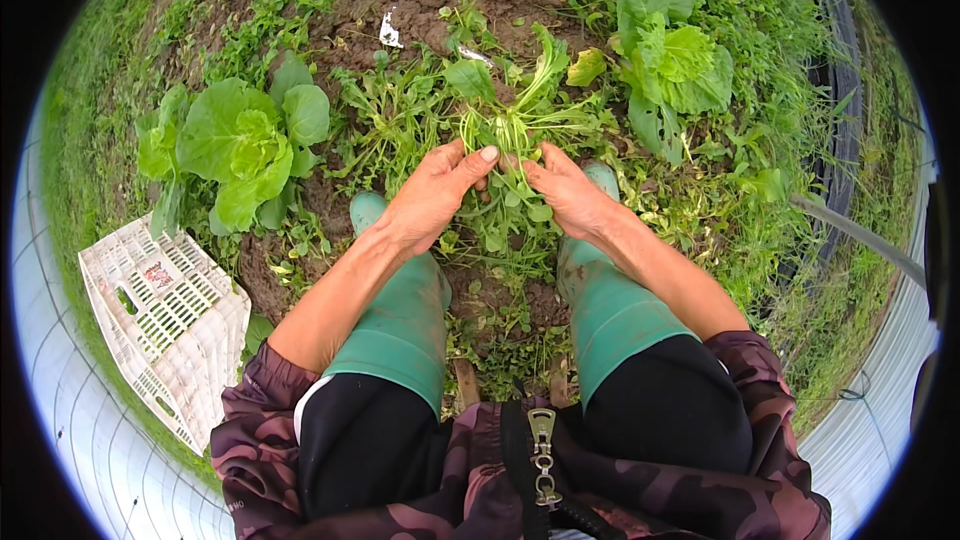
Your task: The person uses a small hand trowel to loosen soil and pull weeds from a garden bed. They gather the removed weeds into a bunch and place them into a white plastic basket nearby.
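Observation:
Between my knees, in the middle of the view, a bunch of leafy green plants (510, 131) with pale thin stems is gripped from both sides. My left hand (442, 191) closes on its left side, the thumb lying over the stems. On the right side my right hand (566, 191) pinches the stems and leaves, its fingertips partly hidden among them. Small leaves hang below and between the hands. Low green plants (390, 112) grow from the soil just beyond my left hand.
A large lettuce-like plant (244, 142) grows at left, another (675, 64) at upper right. A white plastic crate (169, 322) stands at lower left. Green rubber boots (397, 322) cover my legs. Black plastic sheeting (844, 112) and a grey pole (862, 236) lie at right.

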Demonstrator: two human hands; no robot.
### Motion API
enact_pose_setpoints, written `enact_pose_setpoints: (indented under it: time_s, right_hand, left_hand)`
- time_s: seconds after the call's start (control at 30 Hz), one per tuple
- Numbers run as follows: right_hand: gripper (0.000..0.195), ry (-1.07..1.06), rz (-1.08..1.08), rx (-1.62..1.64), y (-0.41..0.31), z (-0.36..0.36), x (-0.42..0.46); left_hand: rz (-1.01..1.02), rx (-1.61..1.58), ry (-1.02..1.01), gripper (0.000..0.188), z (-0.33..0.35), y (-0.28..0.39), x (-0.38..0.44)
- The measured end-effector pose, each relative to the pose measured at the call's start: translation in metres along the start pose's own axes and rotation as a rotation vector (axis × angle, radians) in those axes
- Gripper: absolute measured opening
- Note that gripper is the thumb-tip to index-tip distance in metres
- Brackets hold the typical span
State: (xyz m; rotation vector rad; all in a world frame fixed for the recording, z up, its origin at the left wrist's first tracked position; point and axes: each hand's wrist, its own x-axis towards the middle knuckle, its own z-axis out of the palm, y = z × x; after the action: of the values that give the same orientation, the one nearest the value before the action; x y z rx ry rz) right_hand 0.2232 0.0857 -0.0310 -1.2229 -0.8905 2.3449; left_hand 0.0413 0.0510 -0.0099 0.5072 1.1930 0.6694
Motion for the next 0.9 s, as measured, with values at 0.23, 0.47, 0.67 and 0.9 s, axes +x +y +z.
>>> enact_pose_setpoints:
  time_s: [0.23,0.47,0.67,0.9]
  right_hand:
    - [0.048,-0.257,0.082,-0.492,-0.010,0.002,-0.001]
    - [0.048,-0.147,0.009,-0.869,-0.008,-0.017,-0.013]
    - [0.025,0.092,-0.365,-0.655,-0.063,0.023,-0.029]
    - [0.017,0.180,-0.391,-0.499,-0.053,0.015,0.006]
  left_hand:
    - [0.180,-0.069,0.015,0.038,0.008,-0.001,-0.004]
    - [0.350,0.194,0.255,0.045,-0.006,0.004,0.005]
    - [0.446,0.637,0.397,0.050,0.001,0.010,-0.004]
    - [0.457,0.619,0.319,0.054,0.003,0.006,0.000]
